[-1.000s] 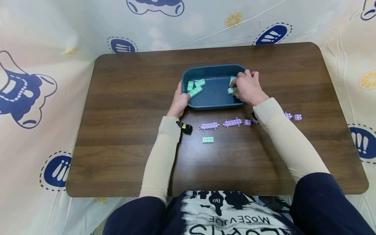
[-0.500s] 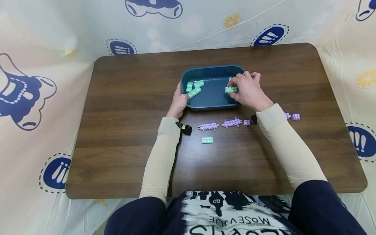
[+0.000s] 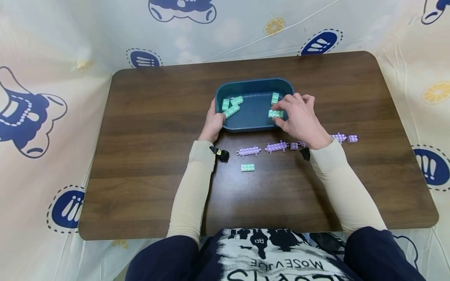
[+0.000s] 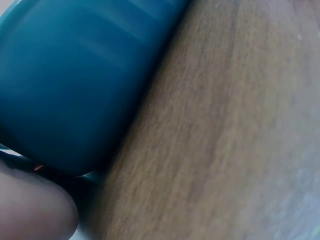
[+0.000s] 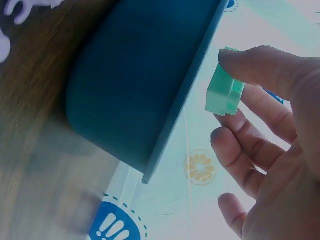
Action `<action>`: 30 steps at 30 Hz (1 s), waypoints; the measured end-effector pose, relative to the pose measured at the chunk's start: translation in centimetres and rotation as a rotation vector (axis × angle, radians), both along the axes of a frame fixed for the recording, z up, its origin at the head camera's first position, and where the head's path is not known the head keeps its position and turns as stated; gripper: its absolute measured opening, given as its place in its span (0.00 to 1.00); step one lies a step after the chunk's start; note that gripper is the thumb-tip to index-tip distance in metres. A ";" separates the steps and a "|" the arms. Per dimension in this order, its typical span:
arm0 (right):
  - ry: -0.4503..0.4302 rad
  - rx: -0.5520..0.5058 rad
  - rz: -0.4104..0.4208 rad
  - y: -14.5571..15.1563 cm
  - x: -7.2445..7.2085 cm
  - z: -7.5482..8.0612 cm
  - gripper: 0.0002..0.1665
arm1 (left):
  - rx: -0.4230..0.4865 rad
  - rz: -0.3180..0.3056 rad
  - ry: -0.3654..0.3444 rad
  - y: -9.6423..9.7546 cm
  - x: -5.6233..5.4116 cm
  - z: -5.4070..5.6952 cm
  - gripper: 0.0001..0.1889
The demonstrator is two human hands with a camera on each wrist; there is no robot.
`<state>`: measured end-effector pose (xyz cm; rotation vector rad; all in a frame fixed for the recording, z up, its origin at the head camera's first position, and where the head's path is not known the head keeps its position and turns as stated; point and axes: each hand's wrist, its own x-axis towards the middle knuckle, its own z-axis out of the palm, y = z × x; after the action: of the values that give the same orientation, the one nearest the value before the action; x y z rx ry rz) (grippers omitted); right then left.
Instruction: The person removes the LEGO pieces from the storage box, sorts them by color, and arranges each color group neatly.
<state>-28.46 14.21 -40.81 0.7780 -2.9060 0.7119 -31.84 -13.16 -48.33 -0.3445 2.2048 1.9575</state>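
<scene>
In the head view a dark teal plastic tray stands on the table. At its left end my left hand grips the wall, thumb at the rim; a blurred fingertip beside the tray shows in the left wrist view. My right hand pinches a mint-green toy building brick between thumb and fingers. The right wrist view has this brick raised above the rim. Inside the tray, several green bricks lie at the left, and another green brick at the right.
Nearer the body, a single green brick lies on the brown table. A row of purple pieces runs in front of the tray, partly hidden by the right wrist; a small purple brick ends it at the right.
My right hand has lifted the green brick from the tray's right end and drawn it slightly toward the body. My left hand stays on the tray.
</scene>
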 end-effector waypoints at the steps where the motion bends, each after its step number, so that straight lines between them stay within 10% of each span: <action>1: 0.004 -0.006 -0.001 0.0 0.2 0.0 0.16 | 0.002 0.000 -0.002 0.0 0.0 0.0 0.49; 30: 0.005 -0.062 0.095 -0.9 5.9 -1.8 0.18 | 0.025 0.000 -0.015 0.0 0.0 0.1 0.47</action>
<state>-22.56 13.28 -42.59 0.9151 -2.8430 0.8029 -31.82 -13.12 -48.22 -0.3553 2.1695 1.9735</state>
